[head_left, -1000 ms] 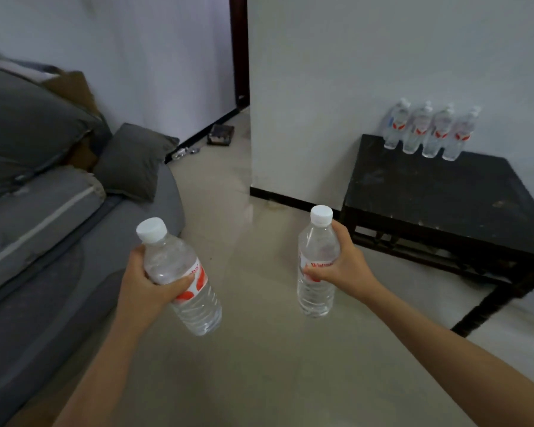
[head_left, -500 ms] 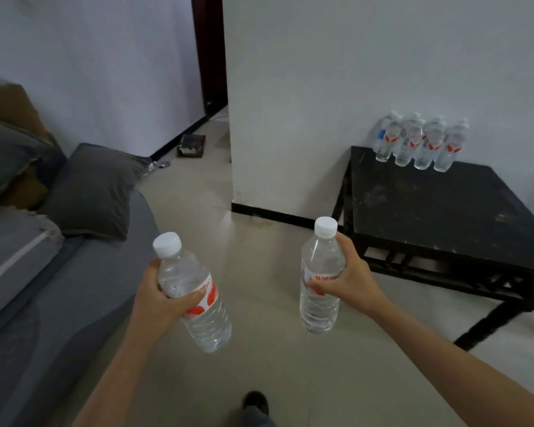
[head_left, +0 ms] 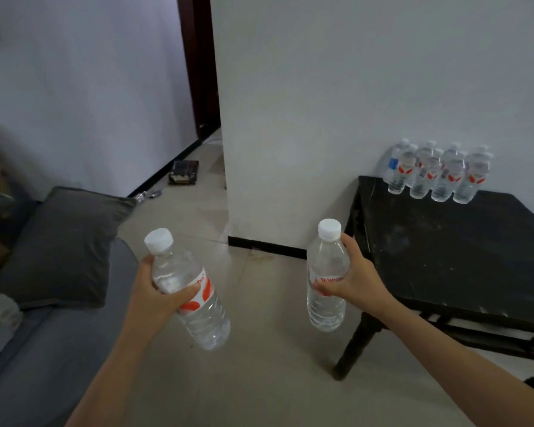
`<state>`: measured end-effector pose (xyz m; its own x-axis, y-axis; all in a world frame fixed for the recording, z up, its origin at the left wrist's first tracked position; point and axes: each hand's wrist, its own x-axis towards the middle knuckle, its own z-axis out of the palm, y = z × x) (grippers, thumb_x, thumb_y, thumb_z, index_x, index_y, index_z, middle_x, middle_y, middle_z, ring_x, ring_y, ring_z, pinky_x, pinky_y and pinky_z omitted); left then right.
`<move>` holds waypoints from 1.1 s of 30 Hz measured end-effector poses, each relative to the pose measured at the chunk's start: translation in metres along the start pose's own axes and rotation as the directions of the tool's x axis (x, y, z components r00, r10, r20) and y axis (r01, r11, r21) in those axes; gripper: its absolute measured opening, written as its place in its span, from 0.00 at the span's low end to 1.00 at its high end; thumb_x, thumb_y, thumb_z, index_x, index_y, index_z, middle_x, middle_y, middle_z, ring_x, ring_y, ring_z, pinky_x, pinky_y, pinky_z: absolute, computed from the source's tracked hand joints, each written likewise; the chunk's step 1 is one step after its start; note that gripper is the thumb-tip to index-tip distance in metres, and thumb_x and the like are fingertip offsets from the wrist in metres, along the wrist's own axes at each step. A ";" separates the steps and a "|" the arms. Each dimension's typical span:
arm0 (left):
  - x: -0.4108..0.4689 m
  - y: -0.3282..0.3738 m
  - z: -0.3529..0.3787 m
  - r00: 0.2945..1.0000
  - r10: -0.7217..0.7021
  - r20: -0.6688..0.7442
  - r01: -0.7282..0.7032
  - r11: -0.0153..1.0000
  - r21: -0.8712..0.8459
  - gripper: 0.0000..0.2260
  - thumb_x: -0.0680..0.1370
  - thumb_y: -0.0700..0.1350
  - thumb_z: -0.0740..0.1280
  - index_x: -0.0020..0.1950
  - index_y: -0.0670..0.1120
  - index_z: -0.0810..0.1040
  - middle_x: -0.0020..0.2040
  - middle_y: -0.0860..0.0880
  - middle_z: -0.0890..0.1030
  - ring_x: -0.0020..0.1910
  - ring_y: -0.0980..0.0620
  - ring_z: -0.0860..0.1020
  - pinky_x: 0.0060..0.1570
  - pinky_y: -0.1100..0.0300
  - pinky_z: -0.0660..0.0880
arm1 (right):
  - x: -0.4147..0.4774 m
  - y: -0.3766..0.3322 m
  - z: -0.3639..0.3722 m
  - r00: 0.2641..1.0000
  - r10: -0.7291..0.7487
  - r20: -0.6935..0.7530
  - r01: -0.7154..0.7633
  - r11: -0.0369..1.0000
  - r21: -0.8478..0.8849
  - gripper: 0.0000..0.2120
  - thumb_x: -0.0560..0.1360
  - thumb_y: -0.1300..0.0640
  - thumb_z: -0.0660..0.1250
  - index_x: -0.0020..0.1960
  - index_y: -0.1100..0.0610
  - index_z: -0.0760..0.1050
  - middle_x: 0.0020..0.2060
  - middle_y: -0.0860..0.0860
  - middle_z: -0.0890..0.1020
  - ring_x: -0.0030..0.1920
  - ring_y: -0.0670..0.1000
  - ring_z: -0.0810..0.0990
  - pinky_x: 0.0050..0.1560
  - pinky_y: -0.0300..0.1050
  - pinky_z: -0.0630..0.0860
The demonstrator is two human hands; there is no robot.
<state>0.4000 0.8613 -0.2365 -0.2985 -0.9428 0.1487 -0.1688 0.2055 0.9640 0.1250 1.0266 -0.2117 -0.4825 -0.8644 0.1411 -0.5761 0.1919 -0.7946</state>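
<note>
I have my left hand (head_left: pixel 154 300) wrapped round a tilted bottle (head_left: pixel 207 322), held in the air well left of the black table (head_left: pixel 444 257). My right hand (head_left: pixel 355 282) grips an upright bottle (head_left: pixel 326 306) just off that table's left edge. A cluster of bottles (head_left: pixel 438 177) stands at the table's far edge, against the wall.
</note>
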 end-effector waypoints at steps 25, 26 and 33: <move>0.360 -0.057 0.062 0.896 0.053 0.442 -0.003 0.993 -0.114 0.37 0.48 0.58 0.71 0.55 0.54 0.68 0.46 0.56 0.76 0.44 0.54 0.77 0.39 0.60 0.76 | 0.213 -0.007 0.091 0.812 0.486 -0.325 -0.489 0.869 0.079 0.44 0.63 0.60 0.77 0.69 0.47 0.55 0.56 0.45 0.69 0.58 0.48 0.70 0.57 0.47 0.72; 0.365 -0.062 0.071 0.885 0.039 0.464 0.018 0.993 -0.118 0.38 0.47 0.58 0.71 0.56 0.53 0.68 0.47 0.56 0.76 0.44 0.51 0.77 0.41 0.57 0.76 | 0.215 -0.004 0.090 0.797 0.508 -0.327 -0.515 0.854 0.071 0.45 0.63 0.59 0.77 0.70 0.47 0.54 0.56 0.44 0.69 0.59 0.48 0.70 0.58 0.48 0.72; 0.377 -0.067 0.145 0.806 0.034 0.591 0.042 0.993 -0.113 0.41 0.48 0.57 0.72 0.60 0.48 0.69 0.49 0.49 0.77 0.47 0.47 0.77 0.47 0.50 0.75 | 0.224 0.028 0.068 0.740 0.565 -0.364 -0.584 0.809 0.069 0.45 0.64 0.58 0.77 0.71 0.47 0.52 0.57 0.45 0.69 0.59 0.47 0.71 0.59 0.47 0.72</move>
<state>0.1622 0.5306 -0.2767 -0.8015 -0.5975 0.0218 -0.0738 0.1350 0.9881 0.0457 0.8070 -0.2431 -0.9232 -0.3620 -0.1294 -0.1389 0.6280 -0.7657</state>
